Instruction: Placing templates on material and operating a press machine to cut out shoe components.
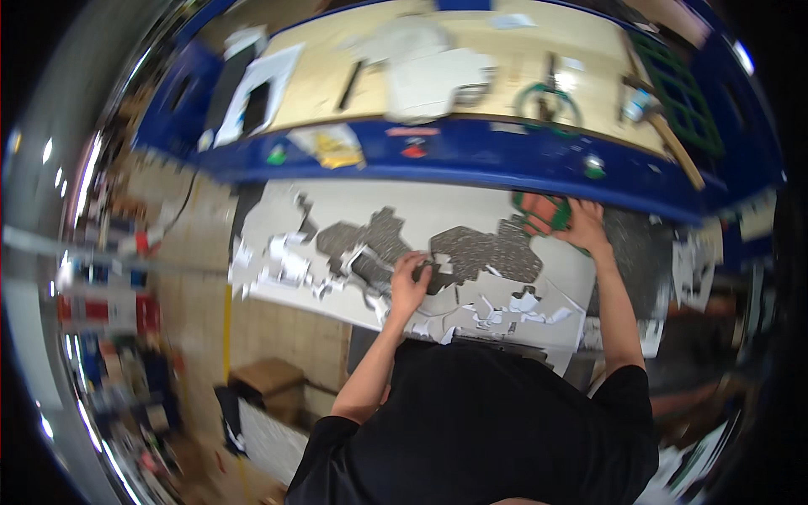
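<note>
A large pale sheet (pixel 471 202) lies across the work surface, with ragged openings that show a dark, scratched surface (pixel 488 252) beneath. My left hand (pixel 411 282) is at the middle of the sheet, fingers curled down by the edge of an opening; what they pinch is too small to make out. White cut scraps (pixel 290 261) lie loose to its left, and more scraps (pixel 526 313) are near the sheet's front right. At the far right of the sheet, my right hand (pixel 585 227) is closed on an orange block with green edges (pixel 543 212), partly covered by the fingers.
Behind the sheet runs a blue-fronted shelf (pixel 471 156). On it are a pale cut sheet (pixel 438 84), a dark phone (pixel 257 105), a green ring-shaped thing (pixel 551 105) and a hammer (pixel 673 147). A cardboard box (pixel 269 383) is on the floor at lower left.
</note>
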Demonstrator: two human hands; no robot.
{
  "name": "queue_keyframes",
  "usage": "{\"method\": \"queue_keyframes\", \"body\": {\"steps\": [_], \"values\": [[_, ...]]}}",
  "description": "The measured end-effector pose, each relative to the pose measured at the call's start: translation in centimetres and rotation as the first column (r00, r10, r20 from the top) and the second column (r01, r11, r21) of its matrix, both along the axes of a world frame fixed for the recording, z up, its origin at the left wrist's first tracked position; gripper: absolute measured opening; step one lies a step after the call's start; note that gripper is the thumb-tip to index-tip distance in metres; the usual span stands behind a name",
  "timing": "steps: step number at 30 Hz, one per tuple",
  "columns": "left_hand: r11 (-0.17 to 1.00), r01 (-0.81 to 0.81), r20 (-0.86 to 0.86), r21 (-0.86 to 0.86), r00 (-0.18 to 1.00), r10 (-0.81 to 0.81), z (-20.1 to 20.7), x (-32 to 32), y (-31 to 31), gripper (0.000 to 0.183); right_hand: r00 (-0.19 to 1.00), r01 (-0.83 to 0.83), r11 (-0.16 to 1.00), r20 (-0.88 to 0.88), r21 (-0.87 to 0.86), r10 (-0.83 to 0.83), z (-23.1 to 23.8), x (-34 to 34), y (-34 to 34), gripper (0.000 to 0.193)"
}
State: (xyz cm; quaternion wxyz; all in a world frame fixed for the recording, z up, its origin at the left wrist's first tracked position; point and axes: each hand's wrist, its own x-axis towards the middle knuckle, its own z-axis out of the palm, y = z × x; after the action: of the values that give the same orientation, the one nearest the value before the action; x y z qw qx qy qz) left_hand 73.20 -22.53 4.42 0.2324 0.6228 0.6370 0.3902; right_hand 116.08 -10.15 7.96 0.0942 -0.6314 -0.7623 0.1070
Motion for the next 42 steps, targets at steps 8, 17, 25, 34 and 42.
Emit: {"method": "queue_keyframes", "body": {"steps": [8,17,25,34,42], "values": [[0.763,-0.646,0.302,-0.038,0.720,0.625,3.3,-18.6,-12.2,0.018,0.996,-0.046,0.999,0.073,-0.007,0.046,-0.6,-3.9,-0.9,0.109],[0.937,-0.345,-0.123,0.053,0.929,0.349,2.0,-46.6,-0.1,0.040,0.997,0.082,0.994,-0.012,0.069,-0.081,-0.2,-27.7,-3.8,0.103],[0.886,-0.077,-0.589,-0.457,0.773,-0.236,-0.8,-65.4,15.3,0.135,0.999,0.035,0.999,0.035,-0.036,-0.034,1.3,-47.2,-1.7,0.111],[0.804,-0.052,-0.561,-0.593,0.743,-0.366,1.5,-67.8,17.1,0.122,0.990,0.142,0.988,-0.008,-0.060,-0.142,2.5,-51.9,-0.4,0.115],[0.789,-0.048,-0.439,-0.613,0.851,-0.289,5.4,-68.5,18.8,0.103,0.983,0.180,0.979,-0.011,-0.096,-0.182,2.5,-53.2,0.6,0.117]]}}
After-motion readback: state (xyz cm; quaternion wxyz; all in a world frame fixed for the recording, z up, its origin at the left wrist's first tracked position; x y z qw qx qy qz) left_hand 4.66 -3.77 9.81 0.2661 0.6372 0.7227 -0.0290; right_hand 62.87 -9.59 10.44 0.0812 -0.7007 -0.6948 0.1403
